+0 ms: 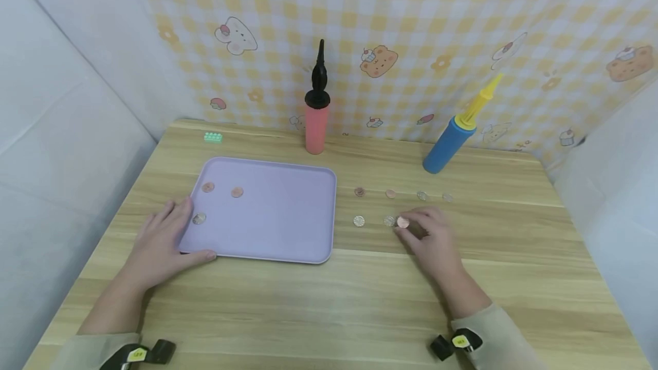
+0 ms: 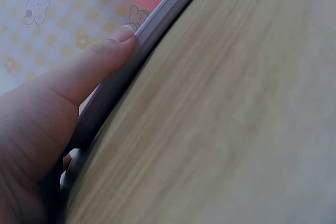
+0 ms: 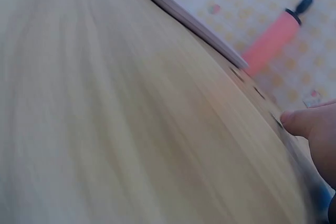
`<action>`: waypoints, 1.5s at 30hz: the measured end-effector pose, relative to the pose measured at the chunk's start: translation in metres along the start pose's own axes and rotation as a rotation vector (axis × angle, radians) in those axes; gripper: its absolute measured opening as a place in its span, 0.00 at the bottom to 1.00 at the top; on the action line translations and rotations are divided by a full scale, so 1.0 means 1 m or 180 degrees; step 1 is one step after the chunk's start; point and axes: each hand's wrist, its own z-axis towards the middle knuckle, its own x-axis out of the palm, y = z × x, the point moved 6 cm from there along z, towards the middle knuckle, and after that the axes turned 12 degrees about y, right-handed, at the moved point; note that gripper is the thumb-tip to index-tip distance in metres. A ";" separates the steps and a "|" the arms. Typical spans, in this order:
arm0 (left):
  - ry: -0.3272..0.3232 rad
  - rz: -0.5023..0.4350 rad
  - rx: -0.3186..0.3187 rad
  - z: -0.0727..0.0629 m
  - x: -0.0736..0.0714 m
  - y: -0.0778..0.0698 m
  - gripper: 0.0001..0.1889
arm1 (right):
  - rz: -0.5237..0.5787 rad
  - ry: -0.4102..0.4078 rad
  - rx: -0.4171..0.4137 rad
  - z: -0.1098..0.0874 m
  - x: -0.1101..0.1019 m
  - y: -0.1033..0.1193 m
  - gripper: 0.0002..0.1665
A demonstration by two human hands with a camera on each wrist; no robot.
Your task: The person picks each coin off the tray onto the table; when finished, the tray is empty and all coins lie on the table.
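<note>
My right hand [image 1: 432, 241] pinches a copper-coloured coin [image 1: 402, 222] between thumb and forefinger, low over the table. Right beside it lies a silver coin [image 1: 389, 221], with another silver coin [image 1: 358, 221] farther left. Behind these is a row of several coins, including a dark copper one [image 1: 359, 192]. At the left, my left hand [image 1: 159, 244] rests against the corner of a lilac tray [image 1: 277, 216], fingers along its left side and thumb [image 2: 113, 51] on its front rim. Inside the tray lie two copper coins [image 1: 237, 192] and a silver coin [image 1: 199, 218].
Behind the tray stands a pink hand pump [image 1: 316, 127] with a black nozzle. A blue and yellow pump [image 1: 447, 144] is at the back right. One small green studded block [image 1: 213, 137] lies at the back left. A checked cloth [image 1: 401, 16] hangs behind the wooden table [image 1: 288, 313].
</note>
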 end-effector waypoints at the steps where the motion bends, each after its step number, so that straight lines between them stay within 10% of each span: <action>1: 0.0000 -0.0004 0.0001 0.000 0.000 0.000 0.71 | -0.0034 -0.0033 0.0039 -0.002 -0.004 -0.003 0.19; 24: 0.0014 -0.0007 0.0002 -0.002 -0.003 -0.002 0.70 | -0.0133 0.0077 0.0588 -0.015 -0.030 -0.037 0.13; 45: 0.0027 0.0009 -0.0032 -0.001 0.000 -0.001 0.69 | -0.0100 0.0171 0.0452 -0.014 -0.027 -0.034 0.12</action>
